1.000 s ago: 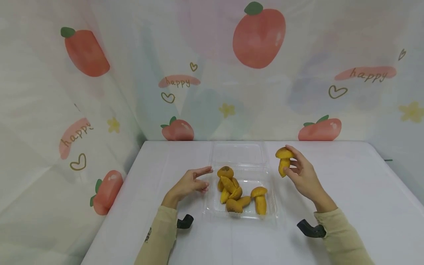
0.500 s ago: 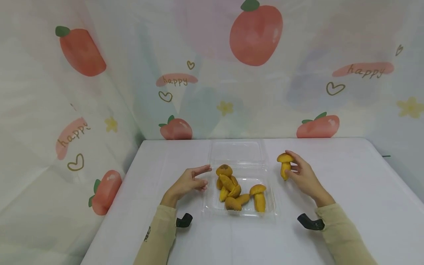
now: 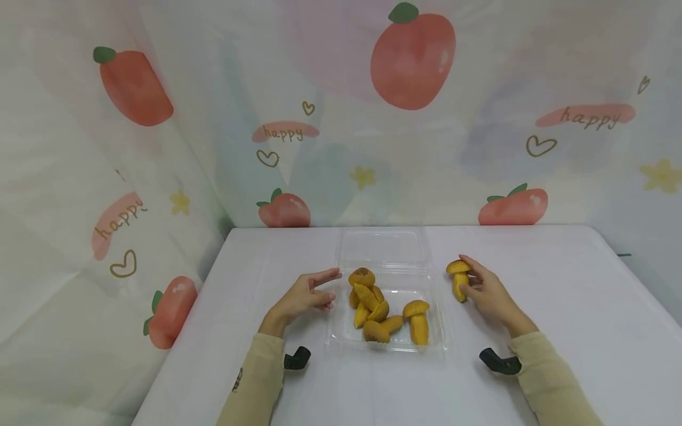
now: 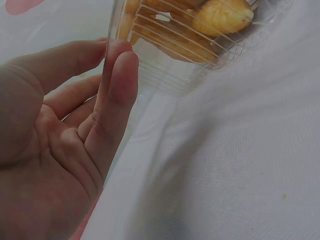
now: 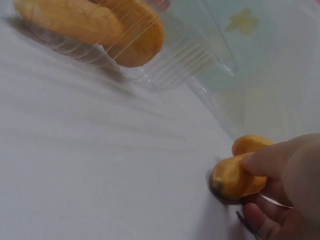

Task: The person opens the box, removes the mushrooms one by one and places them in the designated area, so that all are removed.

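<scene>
A yellow toy mushroom (image 3: 459, 281) stands right of the clear plastic box. My right hand (image 3: 492, 299) grips it, thumb on the stem and fingers by the cap; in the right wrist view, the stem end (image 5: 237, 177) meets or nearly meets the cloth. My left hand (image 3: 298, 299) is at the left rim of the box (image 3: 438, 340). In the left wrist view, the thumb (image 4: 75, 55) lies on one side of that rim and fingertips (image 4: 124, 75) on the other, pinching it. Several similar mushrooms lie piled in the box's left part, with one mushroom (image 3: 418, 322) at its right.
The box's transparent lid (image 3: 383, 245) lies folded back toward the rear edge of the white-covered table (image 3: 549, 260). A fruit-printed curtain (image 3: 330, 77) rises behind and at the left. Black curved pieces (image 3: 499, 362) stick out by both sleeves.
My right hand has lowered the mushroom toward the table, bringing it slightly nearer to me. My left hand, the box and the mushrooms inside stay in place.
</scene>
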Demonstrator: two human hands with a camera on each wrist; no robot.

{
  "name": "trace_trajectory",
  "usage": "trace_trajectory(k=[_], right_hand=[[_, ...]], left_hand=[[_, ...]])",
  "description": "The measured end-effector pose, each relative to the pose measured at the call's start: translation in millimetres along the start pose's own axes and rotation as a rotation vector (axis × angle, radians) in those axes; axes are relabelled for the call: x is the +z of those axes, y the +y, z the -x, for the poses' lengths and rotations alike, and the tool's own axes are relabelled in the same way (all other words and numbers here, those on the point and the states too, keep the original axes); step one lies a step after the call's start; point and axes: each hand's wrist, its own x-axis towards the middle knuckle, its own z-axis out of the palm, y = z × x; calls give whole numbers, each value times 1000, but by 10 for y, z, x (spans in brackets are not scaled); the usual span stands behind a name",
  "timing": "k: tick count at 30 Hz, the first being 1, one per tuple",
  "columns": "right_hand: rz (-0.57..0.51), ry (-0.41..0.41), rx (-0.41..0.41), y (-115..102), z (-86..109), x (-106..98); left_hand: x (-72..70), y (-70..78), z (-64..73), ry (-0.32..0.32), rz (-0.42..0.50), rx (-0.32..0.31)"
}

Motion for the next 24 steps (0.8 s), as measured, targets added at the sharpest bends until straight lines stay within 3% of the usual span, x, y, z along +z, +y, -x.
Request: trace_trajectory(k=[13,24], right_hand=[[93,12,9,26,29,37],[80,26,26,0,24,-35]], left_hand=[[9,-16,17,5,-6,1],[7,0,14,-1,4,10]])
